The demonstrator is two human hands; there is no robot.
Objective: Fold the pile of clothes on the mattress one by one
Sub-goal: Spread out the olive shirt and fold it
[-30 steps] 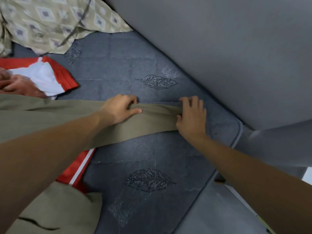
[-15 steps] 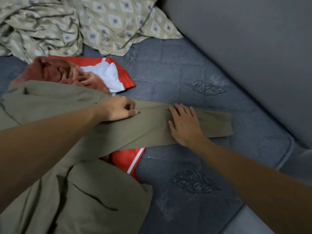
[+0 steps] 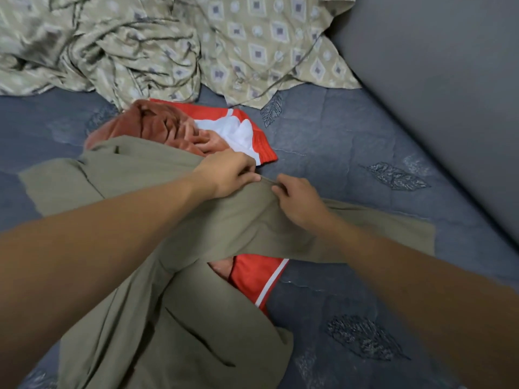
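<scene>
Olive-green trousers (image 3: 179, 318) lie spread over the blue-grey mattress (image 3: 351, 141), one leg stretching out to the right. My left hand (image 3: 229, 174) pinches the upper edge of that leg near its middle. Close beside it, my right hand (image 3: 297, 199) pinches the same edge, fingers curled into the cloth. Under the trousers lie a red-and-white garment (image 3: 252, 276) and a rust-coloured one (image 3: 157, 124), both partly covered.
A crumpled beige patterned cloth (image 3: 168, 43) fills the far side of the mattress. A grey wall (image 3: 438, 80) runs along the right. Bare mattress with stitched leaf marks shows at the right and lower right.
My right hand lifted off the flat trouser leg, slid left and now pinches its upper edge next to my left hand. The view has swung left and nearer.
</scene>
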